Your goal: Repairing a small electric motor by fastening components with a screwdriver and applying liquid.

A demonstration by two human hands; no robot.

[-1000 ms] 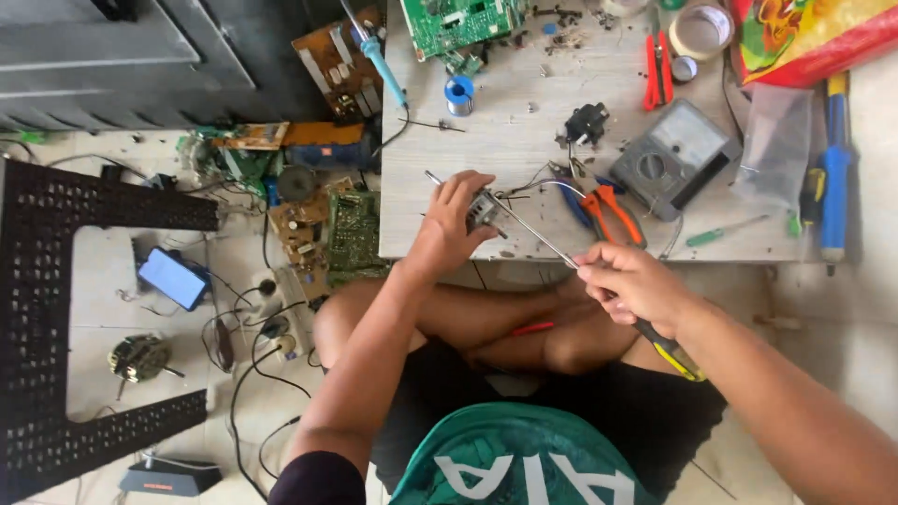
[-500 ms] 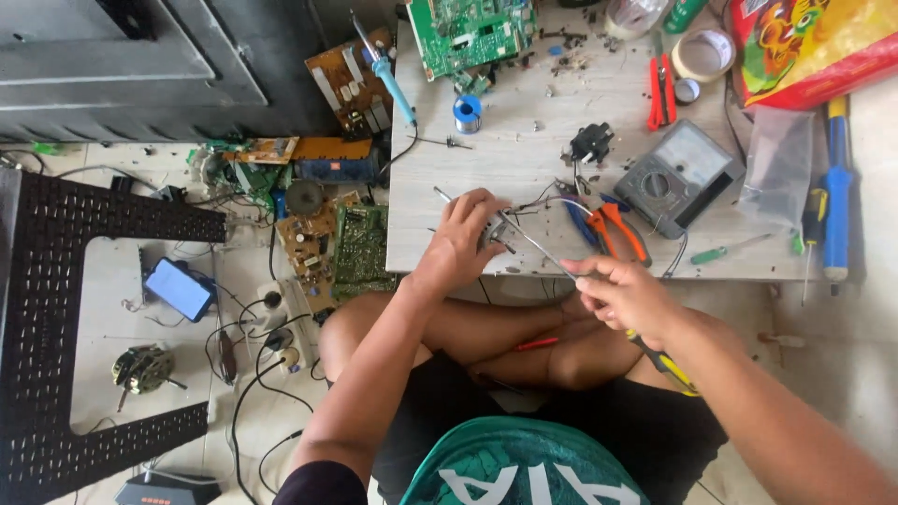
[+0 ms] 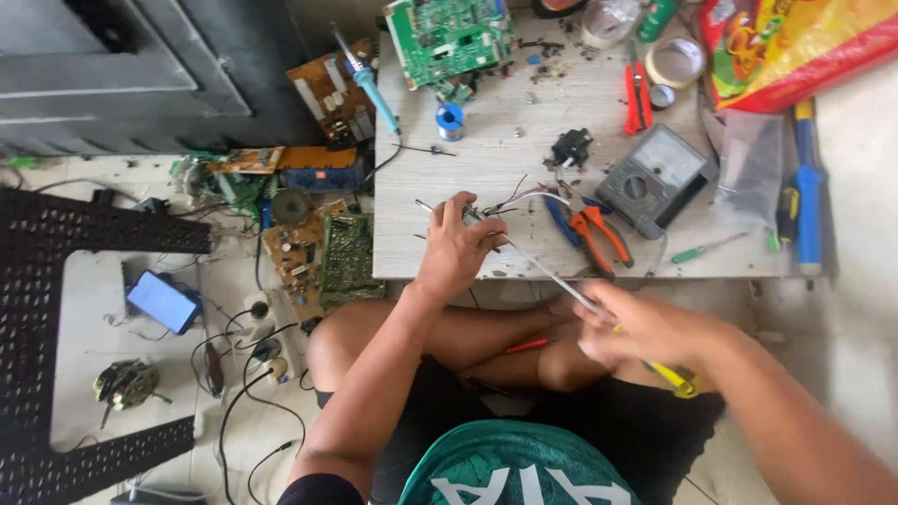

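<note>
My left hand point(image 3: 456, 249) rests on the low wooden table point(image 3: 524, 140) near its front edge and pinches a small metal part point(image 3: 472, 213) with thin wires point(image 3: 524, 194) coming off it. My right hand point(image 3: 641, 327) is below the table edge, over my crossed legs, closed on a yellow-handled screwdriver point(image 3: 675, 376). Its long metal shaft point(image 3: 538, 264) runs up-left toward the part in my left hand. The right hand is blurred.
On the table lie orange-handled pliers point(image 3: 599, 234), a grey multimeter point(image 3: 655, 178), a green circuit board point(image 3: 447, 37), a blue solder spool point(image 3: 450, 119), red cutters point(image 3: 636, 98), tape rolls point(image 3: 675, 61) and a blue tool point(image 3: 808, 201). Circuit boards point(image 3: 323, 248), cables, a phone point(image 3: 162, 301) and a black stool point(image 3: 56, 243) cover the floor at left.
My right hand has pulled down and right with the screwdriver, away from the table edge. My left hand stays on the small part. The view has shifted slightly.
</note>
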